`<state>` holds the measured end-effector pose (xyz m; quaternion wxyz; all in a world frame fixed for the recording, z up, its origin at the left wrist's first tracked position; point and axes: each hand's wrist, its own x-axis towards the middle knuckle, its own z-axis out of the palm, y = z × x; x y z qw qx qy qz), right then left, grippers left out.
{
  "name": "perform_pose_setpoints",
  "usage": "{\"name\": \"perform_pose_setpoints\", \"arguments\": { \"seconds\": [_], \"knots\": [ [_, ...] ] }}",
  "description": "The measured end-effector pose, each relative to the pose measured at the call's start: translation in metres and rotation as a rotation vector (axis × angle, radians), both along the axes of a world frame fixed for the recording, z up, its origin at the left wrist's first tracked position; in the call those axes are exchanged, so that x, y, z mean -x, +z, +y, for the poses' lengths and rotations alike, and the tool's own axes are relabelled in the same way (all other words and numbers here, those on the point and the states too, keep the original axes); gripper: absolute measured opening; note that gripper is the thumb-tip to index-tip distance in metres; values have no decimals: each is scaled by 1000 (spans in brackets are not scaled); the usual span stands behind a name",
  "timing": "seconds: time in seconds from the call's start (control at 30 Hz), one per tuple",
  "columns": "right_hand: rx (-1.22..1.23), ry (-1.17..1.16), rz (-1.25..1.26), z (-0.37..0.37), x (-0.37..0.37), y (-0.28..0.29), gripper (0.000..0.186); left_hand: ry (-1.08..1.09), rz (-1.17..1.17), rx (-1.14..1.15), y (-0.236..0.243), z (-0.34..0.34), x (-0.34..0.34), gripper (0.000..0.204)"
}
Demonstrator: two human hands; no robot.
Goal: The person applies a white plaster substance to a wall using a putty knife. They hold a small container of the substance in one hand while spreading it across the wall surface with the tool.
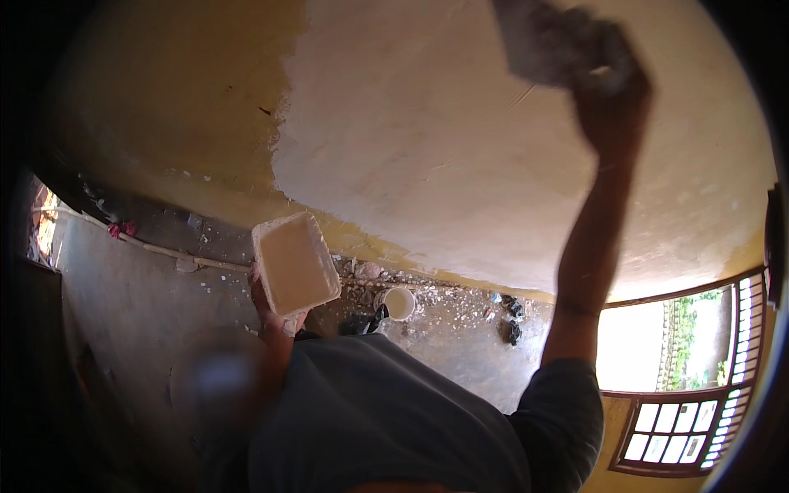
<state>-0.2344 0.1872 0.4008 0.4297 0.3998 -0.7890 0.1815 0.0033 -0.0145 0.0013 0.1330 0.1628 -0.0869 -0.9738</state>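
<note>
right hand (606, 70), one o'clock, had grip closed round blurred flat blade (526, 41); smoothing pale coat (411, 140) looked like step in hand. left hand (261, 301) held tub (326, 259) at nine o'clock. next stroke probably called for blade flat, even pressure. ragged edge (285, 111) at eleven; yellow wall (189, 99) gave room at ten; bucket (413, 306) stood at six.

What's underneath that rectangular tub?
The left hand supports the rectangular tub, showing at its lower left. Farther below, a pale pole on the floor runs out of sight behind it. The tub hides the palm and whatever lies directly beneath.
</note>
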Motion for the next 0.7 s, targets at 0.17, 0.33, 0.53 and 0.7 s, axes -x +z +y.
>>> {"name": "perform_pose_setpoints", "arguments": {
  "seconds": [0.17, 0.33, 0.53, 0.7],
  "knots": [
    [-288, 13, -223, -56, 8, -232, 8, 65, 10, 68, 4, 1, -8, 49],
    [-371, 9, -110, -74, 41, -290, 13, 62, 54, 92, 1, -7, -12, 51],
    [-394, -66, -16, -77, 49, -147, 16, 63, 26, 59, -9, -15, -16, 54],
    [-353, -176, 164, -75, 55, -14, 33, 121, -40, 62, 4, -11, -18, 54]
  ]
}}
